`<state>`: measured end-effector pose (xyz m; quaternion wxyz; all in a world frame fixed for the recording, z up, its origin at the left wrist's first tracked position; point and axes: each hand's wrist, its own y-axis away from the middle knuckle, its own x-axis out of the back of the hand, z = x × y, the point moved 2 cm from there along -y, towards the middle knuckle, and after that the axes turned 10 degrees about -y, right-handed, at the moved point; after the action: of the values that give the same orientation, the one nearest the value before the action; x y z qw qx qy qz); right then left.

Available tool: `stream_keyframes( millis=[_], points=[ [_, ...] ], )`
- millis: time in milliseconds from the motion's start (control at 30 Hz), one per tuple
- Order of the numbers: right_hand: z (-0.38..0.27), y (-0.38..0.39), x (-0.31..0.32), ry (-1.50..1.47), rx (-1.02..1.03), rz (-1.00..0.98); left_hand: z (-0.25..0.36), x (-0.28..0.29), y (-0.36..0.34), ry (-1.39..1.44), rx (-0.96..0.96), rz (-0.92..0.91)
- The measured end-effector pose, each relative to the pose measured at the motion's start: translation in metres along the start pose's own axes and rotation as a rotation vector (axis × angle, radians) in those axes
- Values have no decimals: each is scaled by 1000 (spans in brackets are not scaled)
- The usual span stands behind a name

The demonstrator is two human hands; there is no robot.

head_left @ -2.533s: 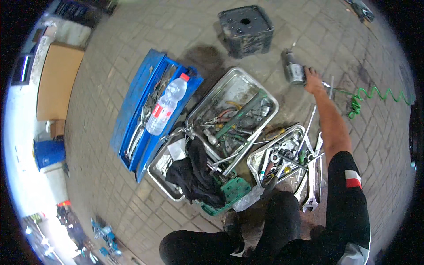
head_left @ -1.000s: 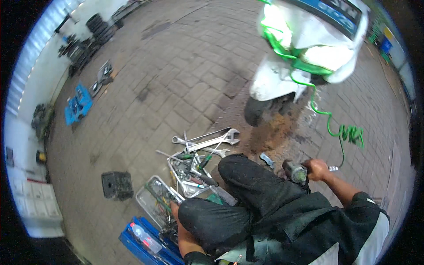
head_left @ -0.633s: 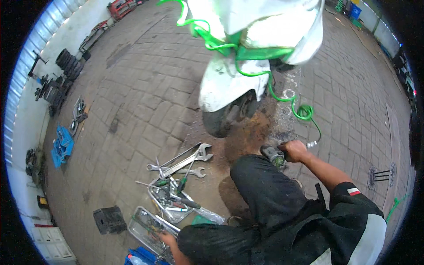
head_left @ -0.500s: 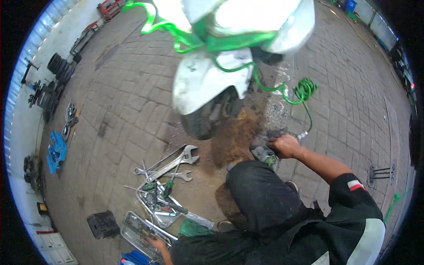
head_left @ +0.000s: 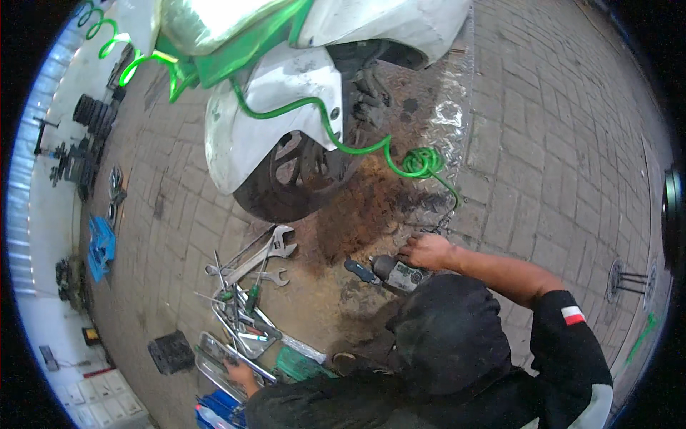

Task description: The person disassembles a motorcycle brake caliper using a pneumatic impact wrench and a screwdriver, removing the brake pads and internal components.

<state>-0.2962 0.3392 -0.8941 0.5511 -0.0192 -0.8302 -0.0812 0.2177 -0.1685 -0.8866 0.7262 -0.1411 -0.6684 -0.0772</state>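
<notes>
My right hand (head_left: 426, 251) is closed on the grip of a dark impact wrench (head_left: 401, 273), low over the floor. A green coiled air hose (head_left: 423, 163) runs to the back of that hand. Beside the wrench's nose lies a small dark-handled tool (head_left: 361, 271), its kind unclear. At the lower left, my left hand (head_left: 242, 376) curls at the edge of a metal-rimmed tray (head_left: 207, 373); its fingertips are partly hidden. Several hand tools lie ahead of it, among them an adjustable wrench (head_left: 280, 243), an open-end wrench (head_left: 275, 277) and a green-handled screwdriver (head_left: 252, 298).
A white and green scooter (head_left: 279, 93) stands ahead, its front wheel (head_left: 286, 182) near the tools. A black bin (head_left: 171, 352) and a blue case (head_left: 223, 408) flank the tray. Blue plastic pieces (head_left: 101, 245) lie by the left wall. Shiny tread plate (head_left: 444, 129) borders the paving.
My view has swung to the right, so the scooter sits further left. The wrench now shows beside my knee, with my right hand still on it. My left hand stays by the tray.
</notes>
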Motion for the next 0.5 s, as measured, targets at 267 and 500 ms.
stream_keyframes(
  millis=[267, 500],
  points=[
    [0, -7, 5, 15, -32, -139, 0, -8, -10, -128, 424, 49],
    [-31, -33, 12, 120, 79, -243, -68, -14, 19, 137, 639, 130]
  ],
)
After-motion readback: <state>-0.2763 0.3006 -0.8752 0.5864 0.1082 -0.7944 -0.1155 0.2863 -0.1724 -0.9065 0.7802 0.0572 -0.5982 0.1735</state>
